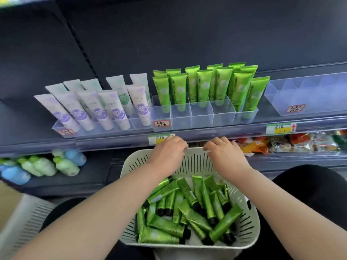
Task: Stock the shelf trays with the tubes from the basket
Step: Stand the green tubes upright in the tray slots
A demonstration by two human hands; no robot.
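Several pale bottles lie on the lower shelf at far left. Above them, white tubes lean in a clear tray. Next to it, green tubes printed "Chamomile" stand in a divided tray; its handwritten label is unreadable. Below, the left hand and right hand each curl their grip over the far rim of the basket, which holds loose tubes. Snack packets lie to the right.
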